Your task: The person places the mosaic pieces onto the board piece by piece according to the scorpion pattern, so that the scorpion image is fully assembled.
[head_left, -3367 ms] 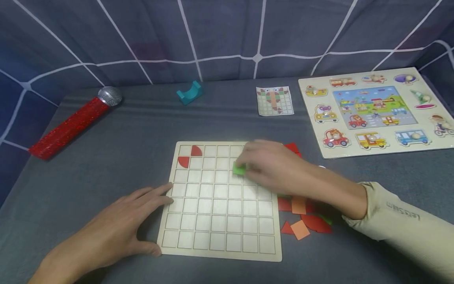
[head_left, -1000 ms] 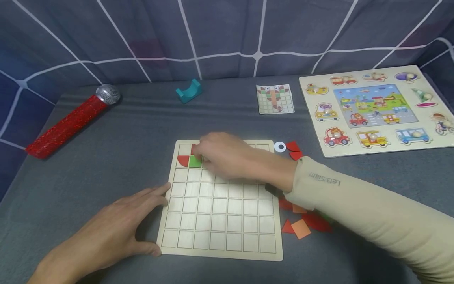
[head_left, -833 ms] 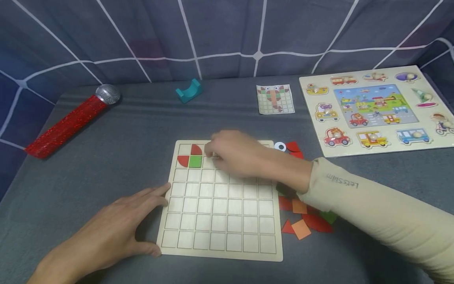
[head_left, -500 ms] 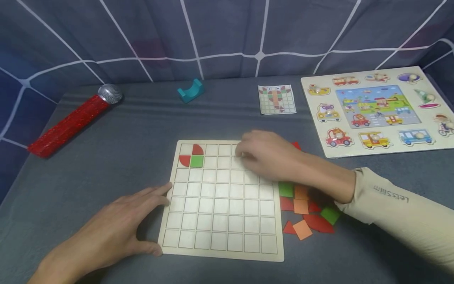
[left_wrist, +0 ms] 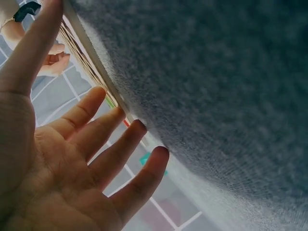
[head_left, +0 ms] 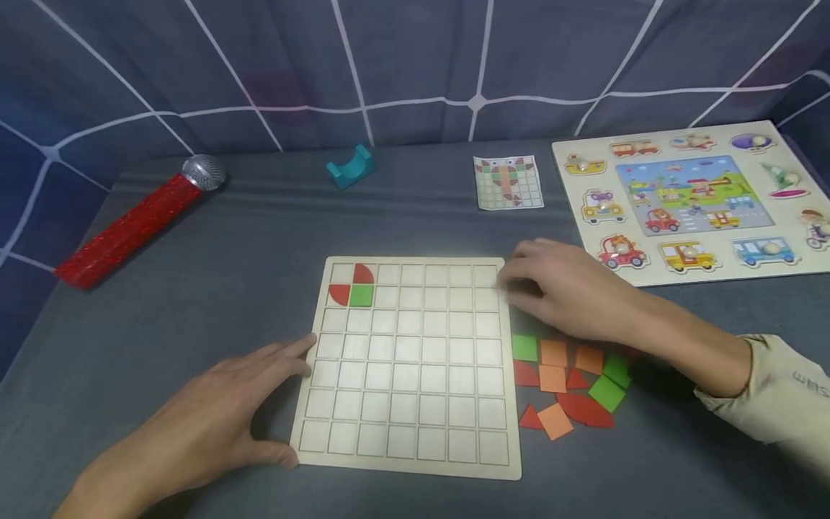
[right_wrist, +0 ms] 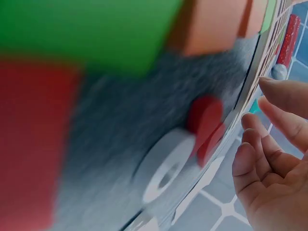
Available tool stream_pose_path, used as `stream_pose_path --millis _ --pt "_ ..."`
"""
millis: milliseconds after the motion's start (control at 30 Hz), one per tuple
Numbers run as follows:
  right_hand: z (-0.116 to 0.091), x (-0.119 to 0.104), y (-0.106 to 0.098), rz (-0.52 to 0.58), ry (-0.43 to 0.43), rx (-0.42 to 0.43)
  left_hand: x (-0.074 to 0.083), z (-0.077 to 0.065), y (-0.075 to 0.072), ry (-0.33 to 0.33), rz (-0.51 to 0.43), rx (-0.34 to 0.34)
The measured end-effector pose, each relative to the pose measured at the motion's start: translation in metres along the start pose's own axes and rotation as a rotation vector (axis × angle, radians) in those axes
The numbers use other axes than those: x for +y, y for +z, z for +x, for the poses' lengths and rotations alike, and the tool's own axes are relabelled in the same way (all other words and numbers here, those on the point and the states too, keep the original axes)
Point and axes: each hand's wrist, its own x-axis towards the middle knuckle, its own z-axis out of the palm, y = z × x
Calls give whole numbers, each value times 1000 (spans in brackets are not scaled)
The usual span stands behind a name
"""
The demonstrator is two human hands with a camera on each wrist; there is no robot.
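A pale wooden grid board [head_left: 402, 349] lies flat before me. Near its top left corner sit two red quarter-circle pieces [head_left: 338, 294] and a green square [head_left: 361, 295]. My left hand [head_left: 201, 414] rests at the board's left edge, fingers extended and thumb at the lower corner. Over the upper right edge of the board hovers my right hand [head_left: 564, 288], its fingers loosely bent. In the right wrist view this hand [right_wrist: 274, 163] holds nothing. Beneath it there lie red pieces [right_wrist: 205, 115] and a round white eye piece [right_wrist: 153, 188], which the hand hides in the head view.
Orange squares [head_left: 552, 378], green squares [head_left: 607, 393] and red pieces [head_left: 583, 409] lie right of the board. Behind are a pattern card [head_left: 509, 183], a vehicle knob puzzle [head_left: 694, 198], a teal curved block [head_left: 351, 168] and a red toy microphone [head_left: 132, 229].
The green square, earlier in my right hand, now lies in the grid beside the red quarter-circles. My right hand has let it go and moved right. The left hand stays put.
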Motion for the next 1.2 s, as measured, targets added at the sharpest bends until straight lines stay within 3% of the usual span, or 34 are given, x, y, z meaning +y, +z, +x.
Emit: stream_pose_path --millis 367,600,867,1200 --pt "-12 8 -7 -53 88 -56 0 2 -1 -13 -10 -16" --pt "-7 8 -8 -62 93 -3 0 2 -1 -8 -4 -14" --pt "-3 6 -7 -40 101 -70 1 3 -2 -16 -10 -27" --pt "-2 3 -1 -44 71 -46 0 3 -3 -29 -19 -44"
